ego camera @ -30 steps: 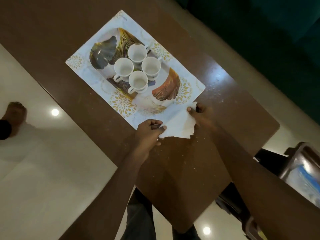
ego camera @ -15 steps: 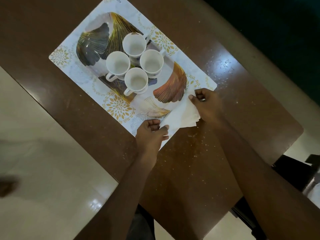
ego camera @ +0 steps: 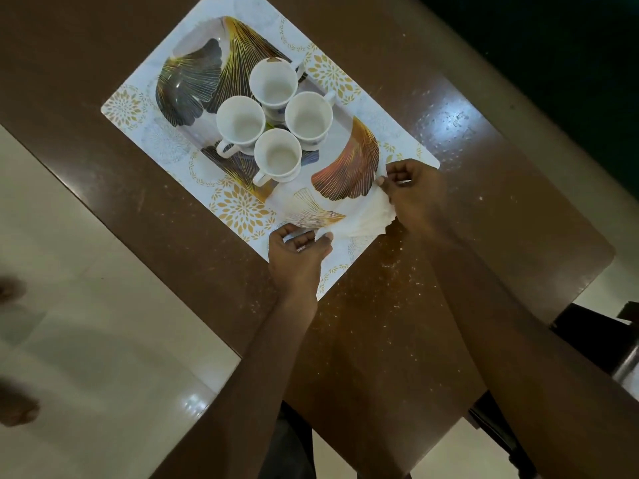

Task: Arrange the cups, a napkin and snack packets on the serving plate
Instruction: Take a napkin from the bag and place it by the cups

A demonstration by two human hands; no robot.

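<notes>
Left grip (ego camera: 298, 257) and right grip (ego camera: 416, 195) pinched the napkin (ego camera: 363, 221) (crumpled); it touched the serving plate (ego camera: 345, 160). Four cups (ego camera: 276, 157) stood there.

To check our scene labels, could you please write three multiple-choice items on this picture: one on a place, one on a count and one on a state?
1. Where is the napkin?
A) on the floor
B) at the near edge of the serving plate
C) on a chair

2. How many cups stand on the serving plate?
A) two
B) four
C) six

3. In what state are the cups?
A) upright and empty
B) upside down
C) filled with tea

Key:
1 B: the left hand and right hand pinch it there.
2 B: four white rims show.
3 A: their open mouths show bare white insides.
</notes>
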